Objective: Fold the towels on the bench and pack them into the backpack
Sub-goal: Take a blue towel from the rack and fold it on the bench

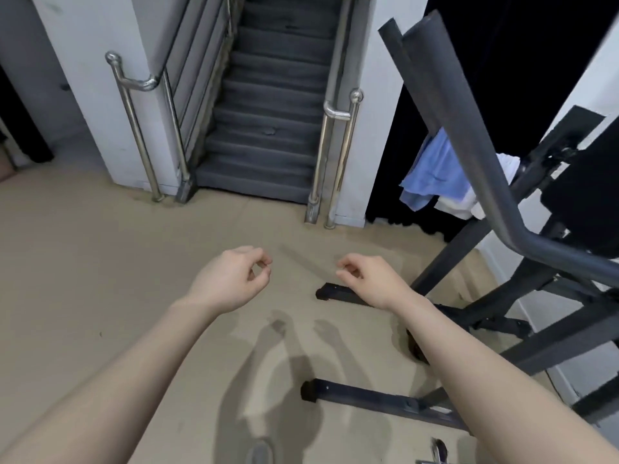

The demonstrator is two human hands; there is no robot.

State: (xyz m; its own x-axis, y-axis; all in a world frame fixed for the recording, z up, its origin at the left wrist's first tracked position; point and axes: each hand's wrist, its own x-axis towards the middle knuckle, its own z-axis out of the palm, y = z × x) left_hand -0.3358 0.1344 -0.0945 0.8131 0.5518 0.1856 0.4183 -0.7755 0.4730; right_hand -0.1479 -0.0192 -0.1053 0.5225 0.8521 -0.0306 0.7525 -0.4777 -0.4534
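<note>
A blue towel point(435, 172) and a white towel point(469, 202) lie crumpled together on the black bench point(579, 202) at the right, partly hidden behind a grey frame bar. My left hand point(231, 279) and my right hand point(368, 279) hover side by side over the tan floor in the middle of the view, well to the left of the towels. Both hands have loosely curled fingers and hold nothing. No backpack is in view.
Grey metal bars of a gym frame point(485, 155) cross the right side, with its feet point(338, 293) on the floor near my right hand. A grey carpeted staircase point(268, 112) with steel handrails point(140, 128) rises straight ahead. Black curtain point(502, 45) hangs behind the bench.
</note>
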